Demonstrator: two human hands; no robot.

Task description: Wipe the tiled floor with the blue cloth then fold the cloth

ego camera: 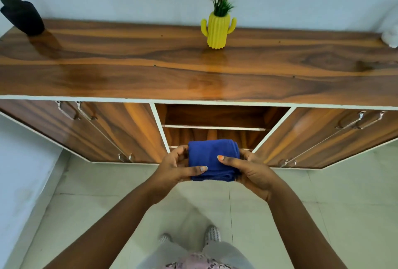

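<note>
The blue cloth (212, 154) is folded into a small thick rectangle and held in the air in front of the cabinet's open middle shelves. My left hand (174, 166) grips its left side, thumb lying across the lower front. My right hand (252, 171) grips its right side, thumb pressed on the cloth's front. The pale tiled floor (280, 215) lies below, with my feet near the bottom of the view.
A long wooden cabinet (193, 70) stands against the wall, with doors left and right and open shelves (215, 127) in the middle. On top stand a yellow cactus-shaped vase (217, 31) with flowers, a dark object (23, 19) at far left and a white thing (391, 37) at far right.
</note>
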